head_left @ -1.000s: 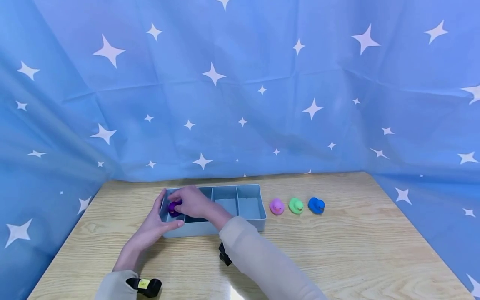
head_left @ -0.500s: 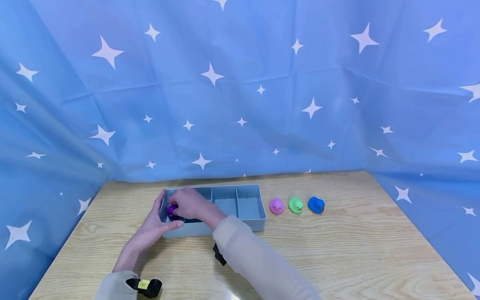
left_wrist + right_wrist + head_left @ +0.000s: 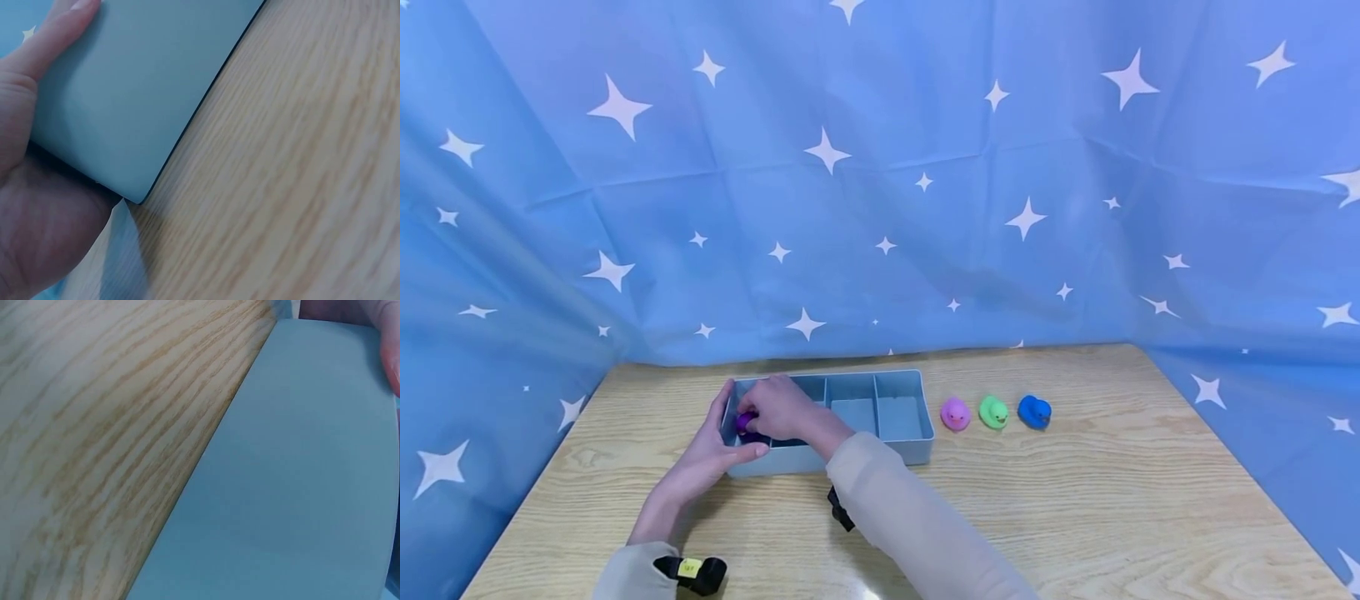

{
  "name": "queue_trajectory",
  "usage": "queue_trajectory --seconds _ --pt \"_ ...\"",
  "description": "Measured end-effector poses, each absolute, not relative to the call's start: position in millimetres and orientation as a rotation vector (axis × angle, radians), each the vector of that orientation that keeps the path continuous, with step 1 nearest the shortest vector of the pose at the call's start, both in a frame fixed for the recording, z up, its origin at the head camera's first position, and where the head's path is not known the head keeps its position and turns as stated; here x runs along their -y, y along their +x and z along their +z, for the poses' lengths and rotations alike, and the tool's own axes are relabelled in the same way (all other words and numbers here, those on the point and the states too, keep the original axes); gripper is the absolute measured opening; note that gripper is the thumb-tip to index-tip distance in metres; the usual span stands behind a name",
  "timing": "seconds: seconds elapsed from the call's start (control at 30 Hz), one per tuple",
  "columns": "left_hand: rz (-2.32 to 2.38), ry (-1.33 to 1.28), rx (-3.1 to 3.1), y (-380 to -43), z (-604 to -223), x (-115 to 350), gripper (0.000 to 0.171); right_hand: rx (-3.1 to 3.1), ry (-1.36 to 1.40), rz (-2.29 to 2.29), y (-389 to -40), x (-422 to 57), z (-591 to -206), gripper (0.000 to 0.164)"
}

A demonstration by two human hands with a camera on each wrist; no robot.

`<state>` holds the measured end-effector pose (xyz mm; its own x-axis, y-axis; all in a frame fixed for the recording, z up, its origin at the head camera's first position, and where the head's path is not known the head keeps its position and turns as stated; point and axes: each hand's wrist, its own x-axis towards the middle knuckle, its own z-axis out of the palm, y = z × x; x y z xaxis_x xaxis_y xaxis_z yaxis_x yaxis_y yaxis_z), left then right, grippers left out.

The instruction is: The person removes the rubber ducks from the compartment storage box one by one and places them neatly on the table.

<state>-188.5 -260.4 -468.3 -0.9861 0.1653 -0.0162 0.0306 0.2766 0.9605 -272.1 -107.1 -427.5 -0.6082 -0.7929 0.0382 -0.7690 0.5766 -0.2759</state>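
A grey-blue divided box (image 3: pixel 880 454) stands on the wooden table in the head view, its compartments in a row. My left hand (image 3: pixel 706 454) grips its left end, thumb along the front wall and fingers at the end wall. Inside the leftmost compartment, a purple rubber duck (image 3: pixel 745 422) is pinched by my right hand (image 3: pixel 784 408), which hides part of it. The left wrist view shows the box's outer wall (image 3: pixel 150 94) against the thumb and palm (image 3: pixel 50 231). From the right wrist, mostly the front wall (image 3: pixel 281 469) shows, with the left thumb (image 3: pixel 390 347) at the corner.
To the box's right, a pink duck (image 3: pixel 955 414), a green duck (image 3: pixel 993 412) and a blue duck (image 3: pixel 1034 412) stand in a row on the table (image 3: pixel 1112 500). A blue star-patterned curtain (image 3: pixel 925 275) hangs behind the table and at its sides.
My right hand has shifted slightly left and lower over the leftmost compartment, its fingers closing in on the purple duck. The left hand and box have stayed in place.
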Motion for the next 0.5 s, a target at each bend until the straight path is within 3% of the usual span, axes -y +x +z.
queue_trajectory --seconds 0.5 --pt "1.835 0.166 -2.410 -189.0 -470.6 258.8 0.114 -2.542 -1.314 -0.748 -273.5 91.1 -423.9 0.025"
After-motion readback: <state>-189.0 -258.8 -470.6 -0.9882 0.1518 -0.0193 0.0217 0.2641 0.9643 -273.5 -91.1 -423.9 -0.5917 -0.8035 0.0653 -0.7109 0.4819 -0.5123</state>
